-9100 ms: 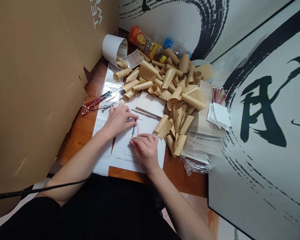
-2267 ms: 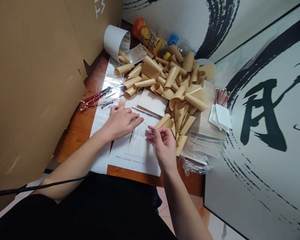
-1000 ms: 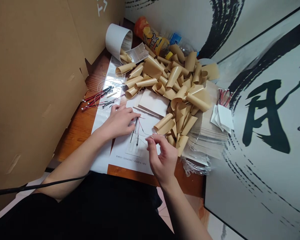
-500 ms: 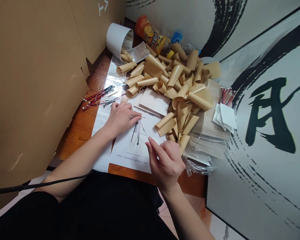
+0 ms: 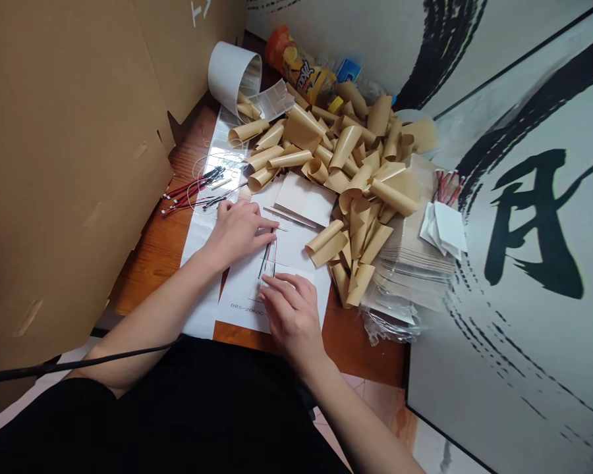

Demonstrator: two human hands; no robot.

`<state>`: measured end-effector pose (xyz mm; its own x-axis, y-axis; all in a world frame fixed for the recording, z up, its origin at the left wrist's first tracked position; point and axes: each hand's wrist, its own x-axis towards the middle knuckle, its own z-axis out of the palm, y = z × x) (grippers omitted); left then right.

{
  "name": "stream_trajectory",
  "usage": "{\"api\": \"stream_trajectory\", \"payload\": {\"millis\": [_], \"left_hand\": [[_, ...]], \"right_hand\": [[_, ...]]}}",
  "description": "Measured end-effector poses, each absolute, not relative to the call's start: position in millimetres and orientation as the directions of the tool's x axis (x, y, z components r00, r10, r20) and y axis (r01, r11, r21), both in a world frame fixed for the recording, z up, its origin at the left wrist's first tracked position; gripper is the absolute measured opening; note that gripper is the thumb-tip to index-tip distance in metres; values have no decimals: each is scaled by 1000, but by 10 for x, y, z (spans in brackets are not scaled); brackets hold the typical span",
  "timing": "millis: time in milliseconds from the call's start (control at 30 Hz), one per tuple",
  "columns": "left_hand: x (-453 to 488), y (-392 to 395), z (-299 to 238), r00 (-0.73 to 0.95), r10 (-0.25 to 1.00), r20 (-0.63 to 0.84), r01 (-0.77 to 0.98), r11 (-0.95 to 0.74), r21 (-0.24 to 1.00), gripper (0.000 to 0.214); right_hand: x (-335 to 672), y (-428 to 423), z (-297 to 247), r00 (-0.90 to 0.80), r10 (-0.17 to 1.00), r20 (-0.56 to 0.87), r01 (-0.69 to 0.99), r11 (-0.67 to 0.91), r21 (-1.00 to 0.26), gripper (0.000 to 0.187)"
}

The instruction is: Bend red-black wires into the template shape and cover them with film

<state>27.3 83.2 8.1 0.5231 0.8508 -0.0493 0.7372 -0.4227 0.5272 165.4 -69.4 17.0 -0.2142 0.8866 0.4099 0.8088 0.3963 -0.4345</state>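
Note:
My left hand (image 5: 240, 229) rests on the printed sheet (image 5: 301, 263), thumb and index finger pinching the top end of a thin wire lead (image 5: 275, 245). Red and black strands run down from that pinch over the drawing on the sheet. Lower down, my right hand (image 5: 294, 313) has its thumb and index fingertips close together at the lower ends of the strands. Its other fingers are loosely bent, and it covers part of the drawing and printed code. More red and black wire leads (image 5: 192, 191) with small white connectors lie left of my left hand.
Curled brown paper pieces (image 5: 346, 148) are heaped behind the sheet, beside flat pale cards (image 5: 306, 199). A label roll (image 5: 234, 76) and an orange-capped bottle (image 5: 301, 69) lie at the back. Right are stacked cards in plastic (image 5: 410, 263); a cardboard wall (image 5: 74, 145) stands left.
My right hand has moved left and slightly down, from the strand it held out to the right to the lower ends of the strands. My left hand has stayed nearly in place.

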Motion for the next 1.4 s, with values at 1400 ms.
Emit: {"api": "stream_trajectory", "payload": {"millis": [1400], "left_hand": [[167,752,180,652,749,-119,707,-544,453,69]], "right_hand": [[1581,-796,114,-199,924,325,881,314,-353,11]]}}
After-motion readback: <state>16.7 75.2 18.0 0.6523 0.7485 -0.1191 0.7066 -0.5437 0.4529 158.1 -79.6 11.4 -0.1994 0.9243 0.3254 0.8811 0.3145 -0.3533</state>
